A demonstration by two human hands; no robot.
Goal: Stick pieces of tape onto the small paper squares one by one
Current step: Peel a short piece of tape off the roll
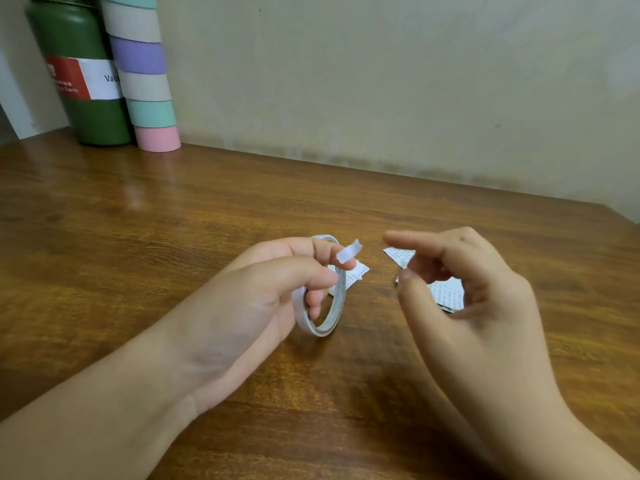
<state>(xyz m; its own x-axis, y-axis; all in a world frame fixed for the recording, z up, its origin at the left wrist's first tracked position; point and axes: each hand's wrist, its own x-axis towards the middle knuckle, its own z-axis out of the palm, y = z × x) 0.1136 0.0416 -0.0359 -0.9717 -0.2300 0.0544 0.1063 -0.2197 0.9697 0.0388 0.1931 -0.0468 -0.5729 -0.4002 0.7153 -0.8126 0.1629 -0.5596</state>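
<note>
My left hand (pixel 277 289) grips the thin roll of double-sided tape (pixel 323 306), fingers curled through and around the ring, holding it upright just above the desk (pixel 173 220). A short free end of tape (pixel 349 251) sticks up from the top of the roll, past my fingertip. My right hand (pixel 460 289) holds nothing; its fingers are loosely bent, forefinger and thumb apart, hanging just right of the roll as if about to take that free end.

The small paper squares (pixel 446 296) lie flat on the desk, printed with fine text. One group sits right of the roll, mostly hidden behind my right hand, with a corner (pixel 400 254) showing beyond my fingers. Another square (pixel 356 273) lies directly behind the roll, partly hidden by it. I can't tell how many there are, or whether any already carries tape.

What I worry about from here: the free end is short and curling, so it could fold back and stick to the roll or to my fingertip. If I pull carelessly, the strip may tear crooked or come off too long for a square. The squares are light and loose, so a sticky finger brushing them could lift or scatter them, or pick up two at once.
</note>
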